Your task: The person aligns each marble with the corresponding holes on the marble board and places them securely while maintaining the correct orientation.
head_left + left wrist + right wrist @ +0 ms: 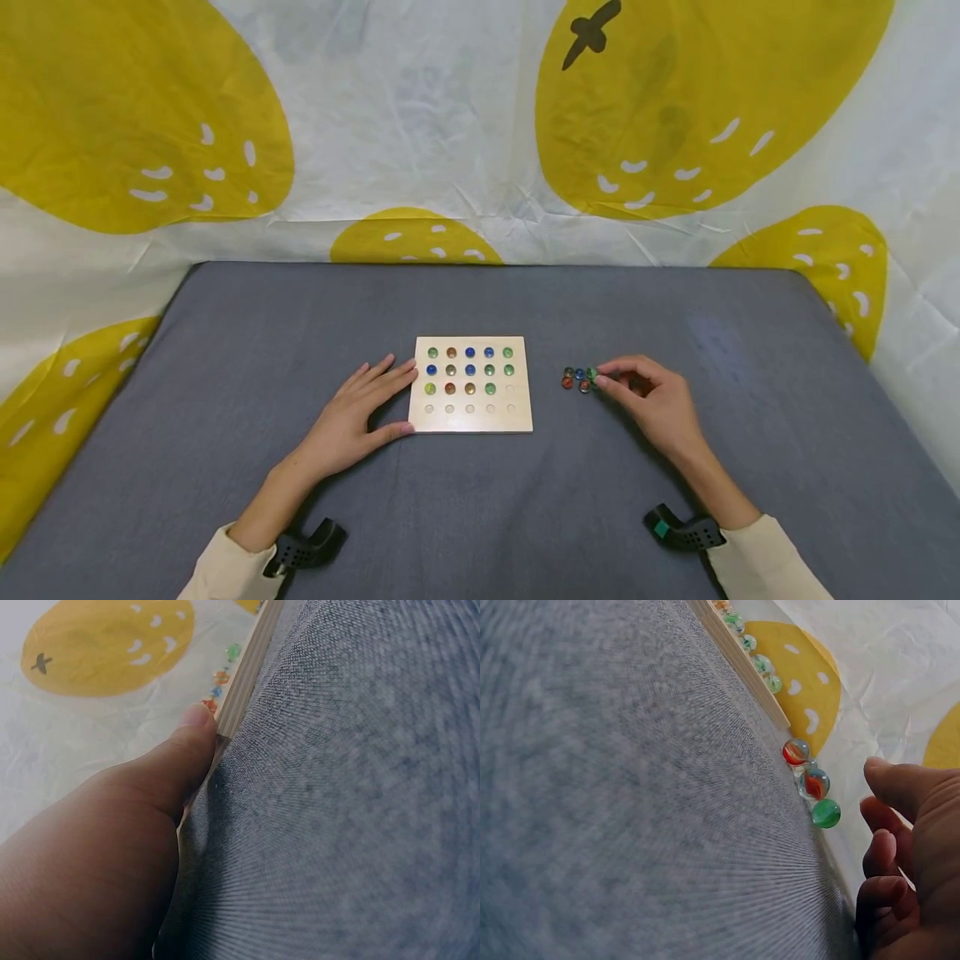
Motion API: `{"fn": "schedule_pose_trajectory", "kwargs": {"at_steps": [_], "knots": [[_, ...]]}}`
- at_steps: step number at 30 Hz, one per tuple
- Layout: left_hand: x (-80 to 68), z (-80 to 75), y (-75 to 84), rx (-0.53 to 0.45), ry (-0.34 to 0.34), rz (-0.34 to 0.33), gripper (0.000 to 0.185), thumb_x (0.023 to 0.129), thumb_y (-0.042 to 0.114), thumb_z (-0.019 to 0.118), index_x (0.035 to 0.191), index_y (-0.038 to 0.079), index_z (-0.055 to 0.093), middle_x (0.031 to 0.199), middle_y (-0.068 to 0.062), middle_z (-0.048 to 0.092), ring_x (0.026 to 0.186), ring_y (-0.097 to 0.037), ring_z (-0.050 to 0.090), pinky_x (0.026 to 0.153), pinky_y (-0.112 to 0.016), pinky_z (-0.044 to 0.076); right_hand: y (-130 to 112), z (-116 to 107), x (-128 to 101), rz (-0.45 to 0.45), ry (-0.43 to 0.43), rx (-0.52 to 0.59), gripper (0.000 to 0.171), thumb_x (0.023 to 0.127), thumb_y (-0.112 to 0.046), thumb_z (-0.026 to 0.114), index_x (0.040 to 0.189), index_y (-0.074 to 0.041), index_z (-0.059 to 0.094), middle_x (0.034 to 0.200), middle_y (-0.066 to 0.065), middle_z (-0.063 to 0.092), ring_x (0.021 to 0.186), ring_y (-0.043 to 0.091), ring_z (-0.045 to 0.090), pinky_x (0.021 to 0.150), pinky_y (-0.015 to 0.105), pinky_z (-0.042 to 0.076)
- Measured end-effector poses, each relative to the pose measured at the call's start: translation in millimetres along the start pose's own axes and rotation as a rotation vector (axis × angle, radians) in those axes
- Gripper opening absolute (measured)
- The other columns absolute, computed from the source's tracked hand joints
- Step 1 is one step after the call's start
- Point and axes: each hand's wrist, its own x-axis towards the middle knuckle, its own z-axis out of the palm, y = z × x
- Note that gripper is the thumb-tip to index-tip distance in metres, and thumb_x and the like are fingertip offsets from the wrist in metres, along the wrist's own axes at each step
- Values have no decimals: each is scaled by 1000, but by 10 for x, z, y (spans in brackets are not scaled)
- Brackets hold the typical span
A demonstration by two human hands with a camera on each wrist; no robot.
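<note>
A pale wooden board (pixel 471 421) lies mid-table with several coloured marbles (pixel 469 369) seated in its upper rows; the bottom row of holes is bare. My left hand (pixel 372 406) lies flat beside it, straight fingers and thumb touching its left edge. In the left wrist view the thumb (pixel 196 716) presses the board's corner (pixel 244 675). To the board's right sits a small cluster of loose marbles (pixel 580 379). My right hand (pixel 606 383) reaches it with loosely curled fingers. The right wrist view shows a green marble (pixel 826 814) just clear of the thumb (pixel 900 787), with nothing held.
The grey cloth-covered table (pixel 480 517) stretches wide around the board. A white backdrop with yellow fruit shapes (pixel 675 108) hangs behind the far edge and down both sides. Black wrist mounts (pixel 303 546) sit at both sleeves.
</note>
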Motion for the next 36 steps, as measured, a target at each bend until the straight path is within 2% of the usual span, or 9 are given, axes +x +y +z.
{"fn": "schedule_pose_trajectory", "kwargs": {"at_steps": [12, 21, 36], "knots": [[-29, 21, -16, -4, 13, 0, 72, 86, 39, 70, 147, 13, 41, 151, -3, 37, 141, -30, 24, 114, -50, 13, 38, 22, -2, 54, -46, -49, 16, 84, -3, 74, 99, -1, 71, 78, 10, 56, 59, 17, 44, 50, 24, 38], [-26, 21, 6, -9, 14, 1, 73, 86, 39, 71, 147, 13, 41, 151, -3, 37, 141, -31, 25, 114, -50, 13, 379, 20, -8, 56, -61, -114, 17, 84, -15, 76, 100, -15, 73, 76, 2, 55, 57, 15, 44, 49, 25, 37], [4, 8, 4, -7, 8, 0, 74, 85, 39, 71, 147, 14, 41, 151, -1, 36, 141, -30, 24, 115, -48, 12, 354, 13, -1, 44, -62, -124, 15, 85, -17, 75, 99, -14, 73, 78, 3, 55, 62, 15, 46, 52, 24, 38]]}}
